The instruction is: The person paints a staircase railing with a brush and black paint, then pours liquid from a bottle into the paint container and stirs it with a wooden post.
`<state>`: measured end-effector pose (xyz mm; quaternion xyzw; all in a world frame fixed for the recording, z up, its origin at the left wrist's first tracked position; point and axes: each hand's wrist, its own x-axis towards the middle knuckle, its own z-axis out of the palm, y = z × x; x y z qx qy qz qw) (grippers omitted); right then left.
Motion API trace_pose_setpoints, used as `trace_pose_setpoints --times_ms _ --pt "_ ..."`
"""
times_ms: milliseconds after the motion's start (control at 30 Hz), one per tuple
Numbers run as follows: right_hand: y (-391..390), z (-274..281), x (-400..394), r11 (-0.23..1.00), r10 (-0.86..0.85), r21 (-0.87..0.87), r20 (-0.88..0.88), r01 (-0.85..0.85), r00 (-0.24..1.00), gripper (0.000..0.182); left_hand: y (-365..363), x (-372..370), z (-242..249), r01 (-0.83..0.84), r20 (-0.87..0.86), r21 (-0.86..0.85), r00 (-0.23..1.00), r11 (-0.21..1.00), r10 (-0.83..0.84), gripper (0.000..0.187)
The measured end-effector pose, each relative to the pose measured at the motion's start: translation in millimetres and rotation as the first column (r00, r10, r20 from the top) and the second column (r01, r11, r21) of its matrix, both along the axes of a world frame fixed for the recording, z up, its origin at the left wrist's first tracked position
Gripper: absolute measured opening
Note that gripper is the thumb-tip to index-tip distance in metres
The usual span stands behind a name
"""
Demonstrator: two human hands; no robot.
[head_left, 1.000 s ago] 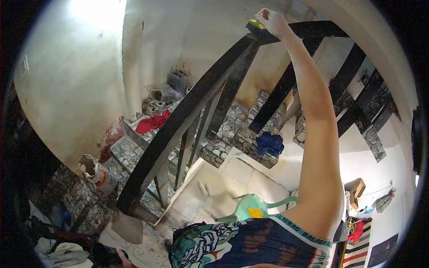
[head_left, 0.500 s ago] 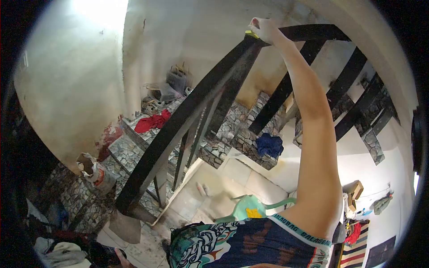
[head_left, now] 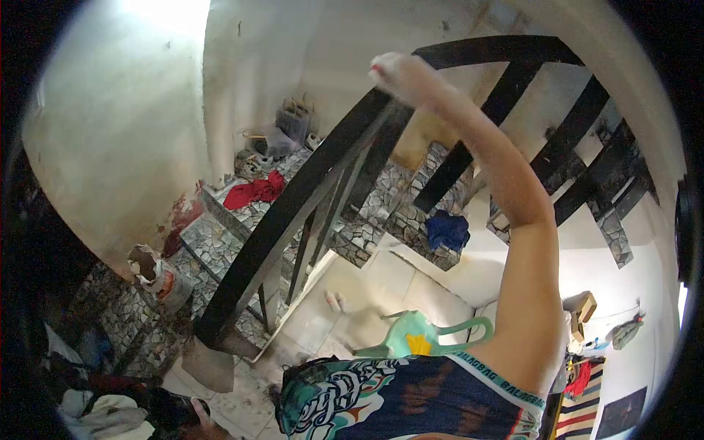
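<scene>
My right arm reaches up across the view. My right hand (head_left: pixel 396 75), blurred by motion, is closed on top of the black handrail (head_left: pixel 293 183), at its upper part. A small red spot shows on the hand. The yellow-green pad seen under it half a second ago is hidden by the hand now. At the bottom left, only part of my left hand (head_left: pixel 200 415) shows, its thumb or finger lying against a dark rounded object (head_left: pixel 170 411). What that object is I cannot make out.
Stone-patterned stairs (head_left: pixel 213 242) lie behind the rail, with a red cloth (head_left: pixel 254 191), a blue cloth (head_left: pixel 448 230) and a torn sack-like container (head_left: pixel 165 279). A green plastic chair (head_left: pixel 396 334) with a yellow cloth (head_left: pixel 419 345) stands below on the tiled floor (head_left: pixel 301 330).
My right hand has slid left and slightly down along the handrail from its upper corner. The yellow-green pad has gone out of sight. The view has shifted slightly.
</scene>
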<state>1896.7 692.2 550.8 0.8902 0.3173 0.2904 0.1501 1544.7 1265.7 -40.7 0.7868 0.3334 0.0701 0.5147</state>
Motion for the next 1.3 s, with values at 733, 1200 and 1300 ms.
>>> trace_pose_setpoints --times_ms 733,1200,1300 --pt "-76.3 36.8 1.8 0.828 -0.156 0.555 0.094 0.078 0.983 0.024 60.8 -50.4 -10.9 0.017 0.064 -0.059 0.998 0.998 -0.013 0.074" --pt "206.5 -156.5 -189.6 0.867 0.488 0.324 -0.396 -0.379 0.778 0.012 79.6 -70.9 17.4 0.065 -0.005 -0.256 0.998 0.965 -0.068 0.097" --pt "215.5 -157.9 -200.1 0.839 0.485 0.475 -0.432 -0.265 0.760 0.012 100.7 -77.9 -15.1 0.294 0.236 -0.088 0.935 0.952 -0.266 0.100"
